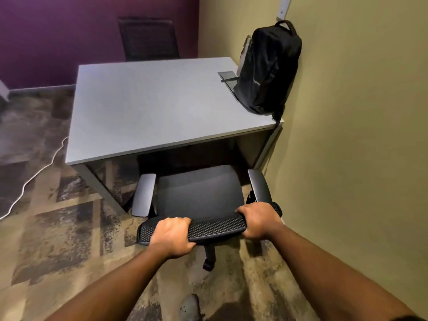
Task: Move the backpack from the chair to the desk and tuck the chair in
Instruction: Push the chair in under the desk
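A black backpack (267,70) stands upright on the grey desk (150,107) at its right side, leaning against the beige wall, with a bottle in its side pocket. The black office chair (199,191) sits in front of the desk, its seat front just under the desk's near edge. My left hand (172,236) grips the left part of the chair's mesh backrest top. My right hand (258,220) grips the right part of the same backrest. Both armrests stay outside the desk edge.
The beige wall (347,158) runs close along the chair's right side. A second dark chair (149,40) stands behind the desk by the purple wall. A white cable (34,179) trails over the patterned carpet at the left. A cable hatch (228,76) is set in the desk.
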### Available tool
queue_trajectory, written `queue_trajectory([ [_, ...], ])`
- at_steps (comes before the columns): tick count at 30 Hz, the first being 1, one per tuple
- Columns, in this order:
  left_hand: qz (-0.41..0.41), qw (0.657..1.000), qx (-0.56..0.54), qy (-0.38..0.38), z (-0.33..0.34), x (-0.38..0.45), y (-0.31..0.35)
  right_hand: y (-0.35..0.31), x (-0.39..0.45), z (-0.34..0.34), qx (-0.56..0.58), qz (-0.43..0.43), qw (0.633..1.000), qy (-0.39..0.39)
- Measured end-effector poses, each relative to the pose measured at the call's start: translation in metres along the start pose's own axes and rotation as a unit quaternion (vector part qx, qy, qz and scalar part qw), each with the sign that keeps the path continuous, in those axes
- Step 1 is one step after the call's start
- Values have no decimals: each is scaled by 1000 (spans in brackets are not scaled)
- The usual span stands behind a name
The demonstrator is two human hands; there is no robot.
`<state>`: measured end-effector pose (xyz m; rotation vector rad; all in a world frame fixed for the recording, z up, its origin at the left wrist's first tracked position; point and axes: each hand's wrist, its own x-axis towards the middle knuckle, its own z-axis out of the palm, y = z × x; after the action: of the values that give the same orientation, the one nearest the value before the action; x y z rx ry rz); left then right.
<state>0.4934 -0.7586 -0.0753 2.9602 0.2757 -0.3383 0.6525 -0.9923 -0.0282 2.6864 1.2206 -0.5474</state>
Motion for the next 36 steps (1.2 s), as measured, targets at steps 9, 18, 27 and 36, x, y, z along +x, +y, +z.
queue_trajectory([
  [9, -42, 999, -10, -5, -12, 51, 16, 48, 54, -27, -20, -39, 999, -4],
  [18, -75, 997, -15, 8, -21, 101, 26, 98, 106, -36, -11, -94, 995, 34],
  [27, -128, 991, -35, -12, -47, 149, 33, 133, 163, -57, -20, -142, 989, 36],
  [36, -130, 991, -28, -19, -63, 195, 6, 142, 214, -72, -21, -150, 987, 50],
])
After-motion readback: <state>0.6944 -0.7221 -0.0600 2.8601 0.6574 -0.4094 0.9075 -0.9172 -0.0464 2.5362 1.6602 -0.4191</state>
